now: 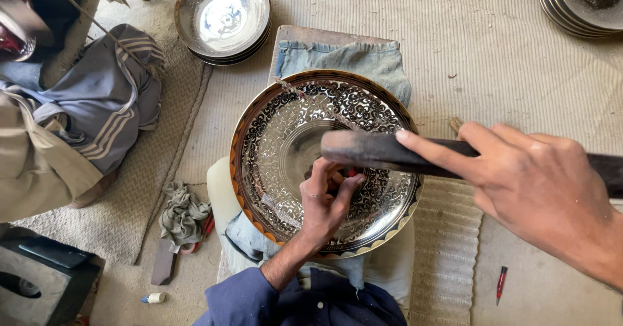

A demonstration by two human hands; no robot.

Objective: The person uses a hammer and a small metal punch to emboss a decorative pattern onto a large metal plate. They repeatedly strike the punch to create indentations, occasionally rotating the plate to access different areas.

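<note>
Currently my left hand (328, 199) pinches a small tool upright on the engraved plate (272, 137); my right hand (532, 183), closed around the hammer (376, 150), holds its head directly above it, handle running rightward.

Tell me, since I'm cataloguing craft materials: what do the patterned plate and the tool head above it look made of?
The patterned plate looks like polished metal: mirror-bright glints across engraved scrollwork, with a coppery scalloped rim. The tool head in the right hand looks like dark, worn wood or horn, matte and dusty; which one is unclear.
</note>
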